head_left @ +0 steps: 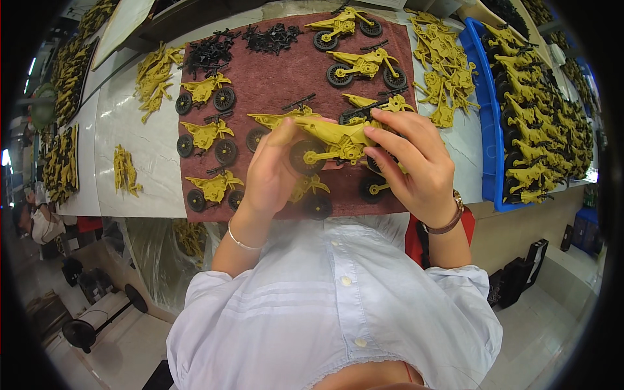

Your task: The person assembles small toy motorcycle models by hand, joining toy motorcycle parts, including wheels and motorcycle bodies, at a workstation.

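A yellow plastic toy motorbike (335,140) with black wheels is held between both hands above a dark red cloth mat (279,78). My left hand (270,172) grips its rear end by the black wheel. My right hand (416,162) wraps the front end, fingers over the handlebar area. Several finished yellow toy motorbikes (205,133) lie in rows on the mat around my hands. A heap of small black parts (270,38) sits at the mat's far edge.
A blue tray (491,130) at the right holds several yellow motorbike bodies. Loose yellow body parts (445,62) lie between mat and tray, and more (153,78) lie to the left on the white tabletop (136,143). The floor is below.
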Motion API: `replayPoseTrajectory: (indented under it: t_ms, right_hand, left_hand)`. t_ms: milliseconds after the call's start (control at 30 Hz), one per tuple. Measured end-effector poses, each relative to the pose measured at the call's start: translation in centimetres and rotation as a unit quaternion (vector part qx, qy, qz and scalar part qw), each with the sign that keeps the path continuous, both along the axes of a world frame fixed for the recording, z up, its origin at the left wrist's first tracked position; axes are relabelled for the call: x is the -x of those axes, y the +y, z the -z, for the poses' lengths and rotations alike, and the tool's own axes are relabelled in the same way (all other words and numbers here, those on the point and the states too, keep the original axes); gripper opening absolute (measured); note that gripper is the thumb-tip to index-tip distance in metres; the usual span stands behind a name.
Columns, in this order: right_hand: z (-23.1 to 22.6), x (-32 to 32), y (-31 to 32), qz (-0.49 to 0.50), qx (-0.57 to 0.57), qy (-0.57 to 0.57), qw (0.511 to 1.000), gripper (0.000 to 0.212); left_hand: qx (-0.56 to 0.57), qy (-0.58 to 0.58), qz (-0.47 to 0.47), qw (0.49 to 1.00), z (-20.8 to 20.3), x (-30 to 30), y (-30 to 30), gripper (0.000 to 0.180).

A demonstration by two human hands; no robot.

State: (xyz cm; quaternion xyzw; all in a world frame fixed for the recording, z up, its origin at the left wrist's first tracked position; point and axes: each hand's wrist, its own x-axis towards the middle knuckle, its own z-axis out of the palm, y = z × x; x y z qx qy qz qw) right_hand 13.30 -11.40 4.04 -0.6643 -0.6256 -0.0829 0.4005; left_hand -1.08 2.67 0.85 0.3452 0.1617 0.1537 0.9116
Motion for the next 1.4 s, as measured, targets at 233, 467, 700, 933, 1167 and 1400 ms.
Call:
replayPoseTrajectory:
  t_ms: [233, 467, 700, 933, 1167, 1400]
  right_hand:
    - [0.7, 0.3, -0.5, 0.005, -0.003, -0.026, 1.000, 0.028]
    - [0.9, 0.4, -0.5, 0.001, -0.005, -0.022, 1.000, 0.026]
    - [1.9, -0.2, -1.1, 0.013, -0.050, 0.268, 0.962, 0.067]
    - [2.2, -0.5, -1.9, -0.109, 0.132, 0.622, 0.764, 0.041]
    - [2.2, 0.0, -1.6, -0.114, 0.109, 0.604, 0.781, 0.041]
    - [3.1, 0.8, -1.2, -0.079, 0.001, 0.677, 0.732, 0.040]
  left_hand:
    - [-0.204, 0.062, -0.020, 0.977, -0.7, -0.3, -0.9, 0.024]
    - [-0.263, 0.064, -0.015, 0.962, -0.6, -0.3, -0.9, 0.021]
    - [-0.311, 0.046, 0.012, 0.949, -1.3, -0.1, -0.9, 0.022]
    - [-0.336, 0.025, 0.042, 0.941, -1.5, 0.1, -0.7, 0.023]
    - [-0.338, 0.022, 0.054, 0.939, -1.1, 0.1, -0.3, 0.022]
    - [-0.202, 0.047, -0.007, 0.978, -0.4, -0.3, -0.8, 0.024]
